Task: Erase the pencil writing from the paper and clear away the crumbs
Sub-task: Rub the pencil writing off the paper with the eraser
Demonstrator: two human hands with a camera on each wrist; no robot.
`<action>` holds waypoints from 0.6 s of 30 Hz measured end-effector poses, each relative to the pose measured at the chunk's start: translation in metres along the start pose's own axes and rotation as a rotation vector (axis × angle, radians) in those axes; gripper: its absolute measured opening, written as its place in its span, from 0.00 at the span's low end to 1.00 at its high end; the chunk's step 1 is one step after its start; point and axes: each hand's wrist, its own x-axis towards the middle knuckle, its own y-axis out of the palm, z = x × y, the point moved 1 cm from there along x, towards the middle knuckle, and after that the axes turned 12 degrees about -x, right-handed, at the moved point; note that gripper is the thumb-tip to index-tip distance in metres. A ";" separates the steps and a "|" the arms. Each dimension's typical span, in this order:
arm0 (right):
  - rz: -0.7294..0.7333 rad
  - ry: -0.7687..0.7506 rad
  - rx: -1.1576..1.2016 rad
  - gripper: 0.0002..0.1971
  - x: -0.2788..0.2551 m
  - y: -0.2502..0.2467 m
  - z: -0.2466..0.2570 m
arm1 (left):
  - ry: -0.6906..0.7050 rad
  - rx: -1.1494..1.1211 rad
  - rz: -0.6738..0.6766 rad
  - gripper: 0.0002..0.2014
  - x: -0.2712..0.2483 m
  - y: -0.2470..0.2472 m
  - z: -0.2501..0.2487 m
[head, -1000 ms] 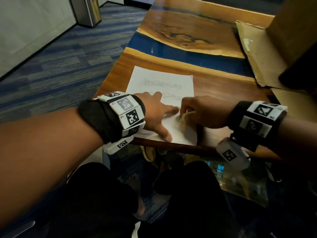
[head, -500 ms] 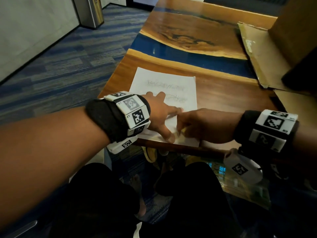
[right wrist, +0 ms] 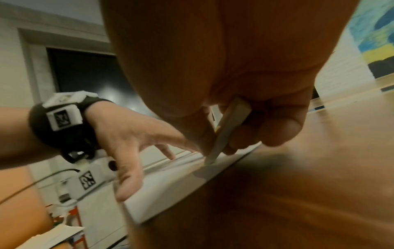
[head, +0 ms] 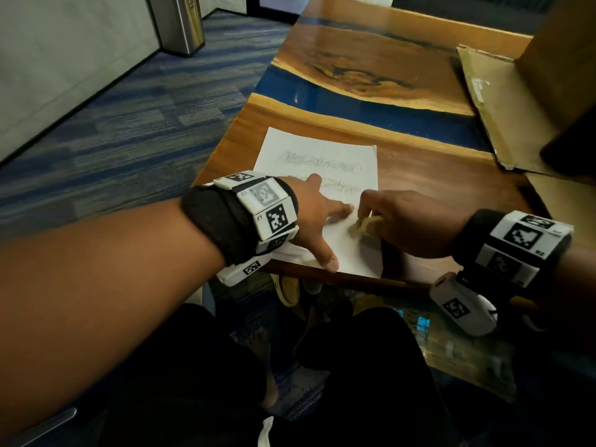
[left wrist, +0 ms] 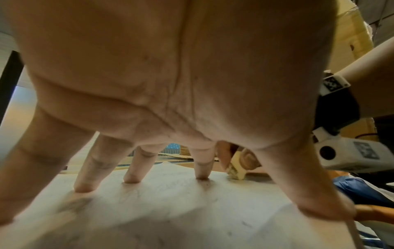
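Note:
A white sheet of paper (head: 309, 146) lies near the front edge of the wooden table (head: 435, 185), with two rows of pencil scribble (head: 322, 162) across its far half. My left hand (head: 317, 217) is spread flat on the paper, fingertips (left wrist: 132, 179) pressing it down. My right hand (head: 400, 221) pinches a pale yellowish eraser (head: 362, 226) and holds its tip on the paper near the right edge, just below the lower scribble row. The eraser (right wrist: 226, 131) stands tilted between thumb and fingers in the right wrist view. No crumbs are clear enough to make out.
Flattened cardboard (head: 503, 101) and a cardboard box (head: 564, 59) take up the table's right side. A blue resin strip (head: 354, 104) crosses the tabletop behind the paper. A metal bin (head: 179, 24) stands on the carpet at the far left. My knees sit below the table's front edge.
My right hand slid the eraser down toward the front edge of the paper, then back up toward the lower scribble. My left hand stayed pressing the sheet.

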 end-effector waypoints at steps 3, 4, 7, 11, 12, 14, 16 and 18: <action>0.081 -0.061 0.049 0.05 -0.003 0.001 0.001 | -0.008 -0.037 -0.029 0.54 -0.001 0.005 -0.001; 0.070 -0.032 0.047 0.05 -0.001 0.000 -0.002 | -0.009 -0.037 -0.038 0.54 0.000 0.006 -0.002; 0.000 0.038 0.015 0.06 -0.001 -0.001 -0.005 | -0.016 -0.045 -0.050 0.55 0.000 0.005 -0.005; 0.125 -0.174 0.024 0.05 -0.011 0.001 0.008 | -0.017 -0.065 -0.040 0.55 0.000 0.004 -0.005; 0.120 -0.160 0.016 0.05 -0.010 0.000 0.005 | -0.019 -0.061 -0.037 0.55 0.000 0.004 -0.006; 0.038 -0.035 -0.010 0.05 -0.005 -0.003 -0.005 | -0.026 -0.051 -0.037 0.55 0.000 0.005 -0.006; -0.005 0.020 -0.026 0.06 -0.005 -0.001 -0.008 | -0.030 -0.048 -0.036 0.55 -0.001 0.004 -0.006; 0.043 -0.106 -0.011 0.06 -0.010 0.003 0.002 | -0.026 -0.059 -0.034 0.55 -0.001 0.004 -0.006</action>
